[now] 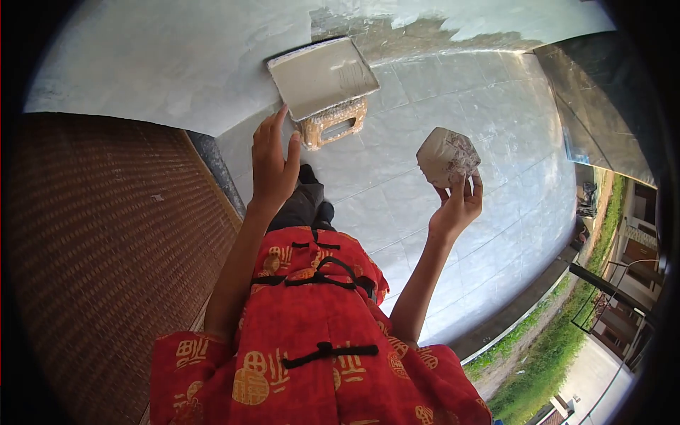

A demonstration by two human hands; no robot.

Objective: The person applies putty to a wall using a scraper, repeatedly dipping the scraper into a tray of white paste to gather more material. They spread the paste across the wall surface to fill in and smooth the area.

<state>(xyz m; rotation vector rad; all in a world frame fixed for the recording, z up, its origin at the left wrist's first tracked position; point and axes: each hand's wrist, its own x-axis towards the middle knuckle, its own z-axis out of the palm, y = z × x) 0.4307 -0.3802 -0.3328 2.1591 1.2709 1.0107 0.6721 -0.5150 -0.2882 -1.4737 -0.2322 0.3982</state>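
My right hand (457,207) holds up a small grey, many-sided block (448,157), gripped from below with the fingertips. Its surface looks rough, with darker smears on one side; its exact kind cannot be made out. To the left, my left hand (275,159) is raised and holds nothing, its fingers stretched upward and thumb apart. Just beyond its fingertips is a shallow rectangular tray (312,81) with a pale grey, wet-looking layer and scratch marks at one end. A small brown, white-spattered stool (333,126) supports the tray.
A woven brown mat (106,248) lies on a raised surface at left. Grey floor tiles (397,212) spread ahead, up to a pale wall (177,71) with a damp-looking patch. A dark panel (602,99) stands at upper right. Grass (528,389) and buildings lie outside at right.
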